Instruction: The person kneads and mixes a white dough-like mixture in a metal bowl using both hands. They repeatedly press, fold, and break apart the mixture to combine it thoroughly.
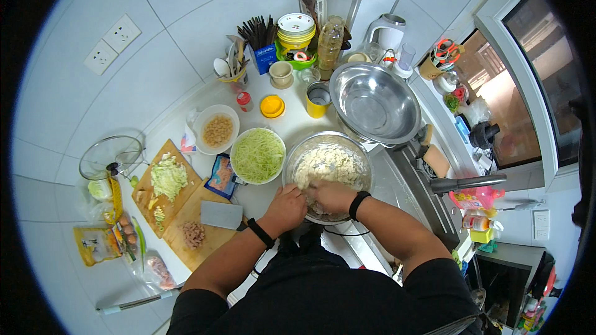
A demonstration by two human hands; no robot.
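Observation:
Shaggy, floury dough point(331, 163) lies in a steel mixing bowl point(368, 167) at the counter's front edge. My right hand point(329, 197) is inside the bowl with its fingers in the dough; how far they close around it is hidden. At the bowl's left rim, my left hand point(289, 204) rests with curled fingers against the metal, apparently gripping the edge. Just left of the bowl stands a white bowl of shredded green vegetable point(258, 156). Beyond it is a white bowl holding small pale-brown pieces point(217, 132).
A wooden cutting board point(179, 237) at left carries chopped cabbage point(168, 177), diced meat point(193, 235) and a cleaver point(221, 214). A large steel basin point(375, 102) stands behind right, near the faucet point(465, 183). A yellow cup point(318, 99) stands behind the mixing bowl.

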